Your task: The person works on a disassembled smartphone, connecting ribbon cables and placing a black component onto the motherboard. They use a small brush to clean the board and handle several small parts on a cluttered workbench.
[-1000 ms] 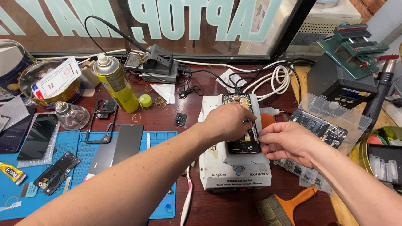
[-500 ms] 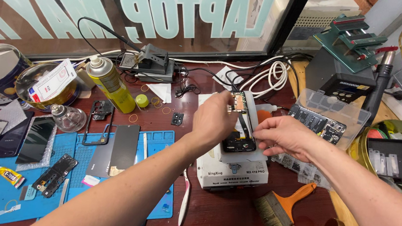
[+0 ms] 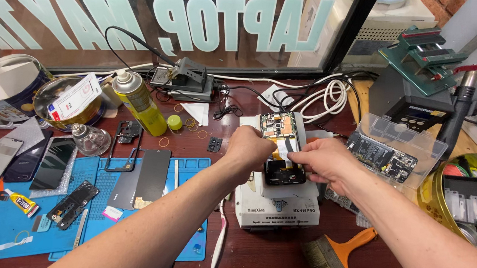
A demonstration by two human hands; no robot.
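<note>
Your left hand steadies the opened phone while your right hand pinches its thin flex strip; likely fragile, so grip the edges.

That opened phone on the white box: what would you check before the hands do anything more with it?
1. Opened phone rests flat on the white heating box: ok.
2. Left hand steadies the phone's left edge: ok.
3. Right hand fingertips pinch at the strip in the phone's middle: ok, though the grip itself is partly hidden.
4. Strip free of tears: cannot tell, too small.
5. White cables behind lie apart from the phone: ok.
6. Orange-handled brush lies in front of the box, apart from both arms: ok.
</note>
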